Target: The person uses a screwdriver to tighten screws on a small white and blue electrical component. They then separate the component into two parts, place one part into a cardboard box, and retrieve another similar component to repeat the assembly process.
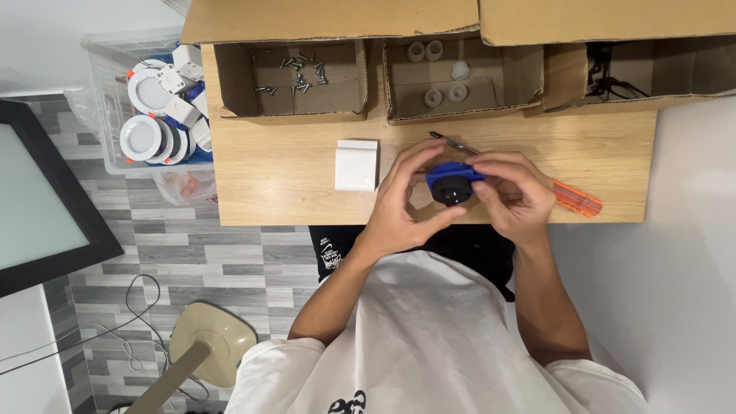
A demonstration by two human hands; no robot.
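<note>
Head view: bin of white round fittings [149,115] at far left, white box [356,165] on the wooden surface [276,184].
Left hand [399,207]: fingers curled partly closed around the round blue-and-black part [451,184], thumb underneath.
Part: above the surface's near edge, between both hands; likely light, rigid plastic, best gripped by the rim.
Right hand [514,195]: fingers pinched on the blue rim.
Orange-handled screwdriver [575,199]: beneath the right hand.
</note>
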